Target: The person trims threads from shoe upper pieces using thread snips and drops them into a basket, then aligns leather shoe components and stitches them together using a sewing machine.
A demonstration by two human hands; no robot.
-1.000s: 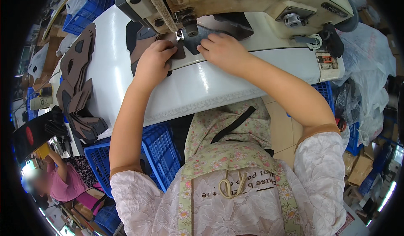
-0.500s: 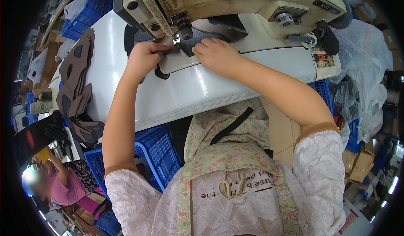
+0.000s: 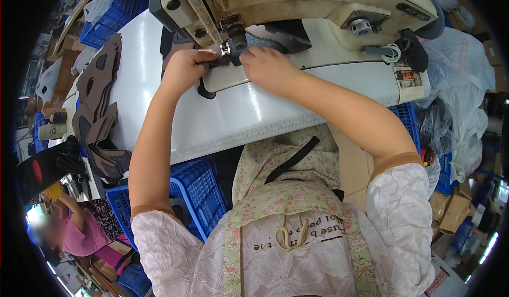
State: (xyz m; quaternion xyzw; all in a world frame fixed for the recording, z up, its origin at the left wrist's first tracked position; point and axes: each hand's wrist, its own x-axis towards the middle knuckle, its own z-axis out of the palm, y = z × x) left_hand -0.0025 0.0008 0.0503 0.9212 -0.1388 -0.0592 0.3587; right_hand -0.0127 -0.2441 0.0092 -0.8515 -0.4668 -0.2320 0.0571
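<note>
A large off-white sewing machine (image 3: pixel 286 3) spans the far side of the white table. A brown and dark grey cut piece (image 3: pixel 289 34) lies under its head, partly hidden by the machine and my hands. My left hand (image 3: pixel 184 70) is closed, thumb and forefinger pinched at the piece's edge just left of the metal presser foot (image 3: pixel 225 48). On the right of the foot, my right hand (image 3: pixel 269 70) has its fingers curled together on the grey part of the piece. The needle's point is too small to make out.
Brown cut pieces (image 3: pixel 98 85) lie overlapped on the table's left side. Blue crates (image 3: pixel 197 199) stand below the front edge, and another blue crate (image 3: pixel 114 11) is at far left. Plastic bags (image 3: pixel 450 80) fill the right. A person in pink (image 3: pixel 87 231) sits at lower left.
The piece has turned slightly under the machine head; less of its grey corner shows between my hands, and more brown shows at the left. Both hands stay beside the foot, fingers still closed.
</note>
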